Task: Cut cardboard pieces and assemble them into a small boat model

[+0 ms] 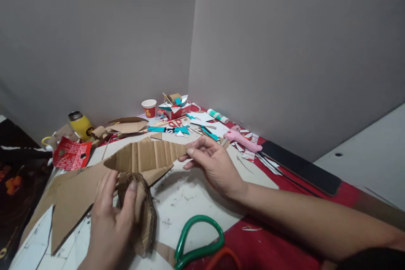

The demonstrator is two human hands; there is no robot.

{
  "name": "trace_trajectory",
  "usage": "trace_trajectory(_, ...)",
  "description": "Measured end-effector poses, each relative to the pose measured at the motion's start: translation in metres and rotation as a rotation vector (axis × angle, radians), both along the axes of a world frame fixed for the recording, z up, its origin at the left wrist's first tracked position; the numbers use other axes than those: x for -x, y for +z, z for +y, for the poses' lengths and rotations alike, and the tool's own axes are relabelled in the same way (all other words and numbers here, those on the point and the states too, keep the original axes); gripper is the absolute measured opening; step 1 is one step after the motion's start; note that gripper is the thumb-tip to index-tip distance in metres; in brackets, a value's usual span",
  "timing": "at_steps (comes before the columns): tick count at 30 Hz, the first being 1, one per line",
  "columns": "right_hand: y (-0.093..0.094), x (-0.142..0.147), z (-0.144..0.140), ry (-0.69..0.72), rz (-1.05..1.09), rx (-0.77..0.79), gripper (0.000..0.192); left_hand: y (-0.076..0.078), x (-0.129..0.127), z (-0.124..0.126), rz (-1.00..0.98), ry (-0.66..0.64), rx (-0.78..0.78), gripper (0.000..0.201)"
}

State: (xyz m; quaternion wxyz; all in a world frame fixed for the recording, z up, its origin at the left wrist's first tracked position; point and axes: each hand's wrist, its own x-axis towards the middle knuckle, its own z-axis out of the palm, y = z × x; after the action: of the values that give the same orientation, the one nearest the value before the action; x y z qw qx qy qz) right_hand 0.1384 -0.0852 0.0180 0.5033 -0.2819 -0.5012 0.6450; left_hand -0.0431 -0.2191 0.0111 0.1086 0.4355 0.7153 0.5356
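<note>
A creased, leaf-shaped cardboard piece (148, 155) is raised over the table, and my right hand (215, 164) pinches its pointed right end between thumb and fingers. Lower down, my left hand (110, 215) grips a curved, thick-edged cardboard piece (144, 215) between thumb and fingers. The fingertips of that hand come close to the left end of the creased piece; whether they touch it I cannot tell. Under both lies a larger flat cardboard sheet (74, 202) with an angular cut edge. Green-handled scissors (201, 217) rest at the near edge, their blades out of view.
A pink glue gun (243, 140) lies at the right, near a long black board (300, 168). At the back stand a paper cup (149, 109), a red tray (177, 112) of scraps and a glue stick (217, 115). A yellow bottle (80, 125) leans at the left.
</note>
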Motion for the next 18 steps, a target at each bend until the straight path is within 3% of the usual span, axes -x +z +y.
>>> trace_trajectory(2, 0.000, 0.000, -0.008, 0.064, 0.022, 0.034, 0.035, 0.003, -0.012, -0.006, 0.001, 0.020, 0.037, 0.036)
trace_trajectory(6, -0.007, 0.002, -0.036, 0.267, 0.010, 0.035, 0.032, 0.007, -0.037, -0.013, -0.321, -0.202, 0.239, 0.036)
trace_trajectory(8, -0.012, 0.004, -0.045, 0.382, -0.059, -0.032, 0.025, 0.007, -0.040, -0.014, -0.421, -0.198, 0.303, 0.043)
trace_trajectory(11, -0.011, -0.001, -0.044, 0.499, -0.296, -0.212, 0.014, 0.005, -0.032, -0.012, -0.524, -0.057, 0.312, 0.047)
trace_trajectory(14, 0.001, -0.018, -0.031, 0.674, -0.626, -0.415, 0.017, 0.002, -0.017, -0.004, -0.648, 0.094, 0.270, 0.043)
trace_trajectory(18, 0.007, -0.051, -0.028, 0.804, -1.089, -0.894, 0.027, -0.003, -0.008, 0.008, -0.786, 0.195, 0.198, 0.037)
